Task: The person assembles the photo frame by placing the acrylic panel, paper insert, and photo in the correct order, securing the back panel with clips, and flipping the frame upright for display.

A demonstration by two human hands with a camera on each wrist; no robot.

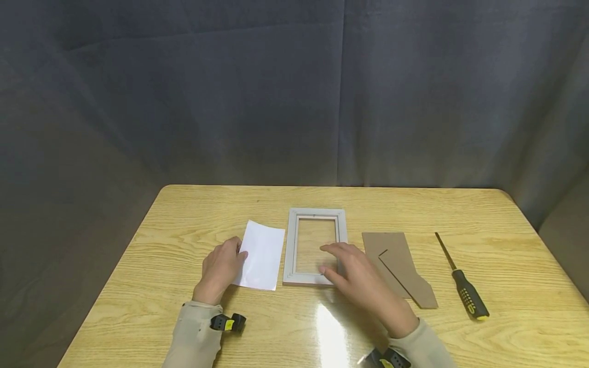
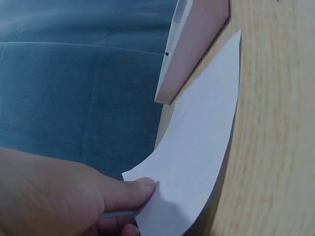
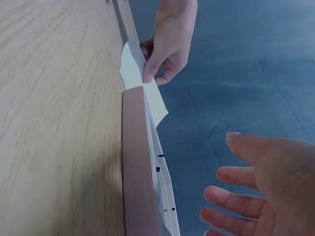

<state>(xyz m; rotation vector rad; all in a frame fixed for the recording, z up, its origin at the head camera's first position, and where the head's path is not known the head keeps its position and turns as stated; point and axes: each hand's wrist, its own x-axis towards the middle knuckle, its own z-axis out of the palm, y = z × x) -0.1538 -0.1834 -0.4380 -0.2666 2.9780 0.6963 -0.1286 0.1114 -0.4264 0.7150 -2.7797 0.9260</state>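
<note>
A white sheet of paper, slightly bowed, is pinched at its left edge by my left hand. In the left wrist view the thumb lies on top of the paper, with fingers underneath. Just right of it, a pale picture frame lies on the table, its opening showing the wood below. Over the frame's right side hovers my right hand, fingers apart and holding nothing. The right wrist view shows this hand beside the frame's edge, not touching it.
To the right lies a brown backing board with an angled stand piece on it. Farther right is a screwdriver with a black and yellow handle. A dark curtain hangs behind the wooden table.
</note>
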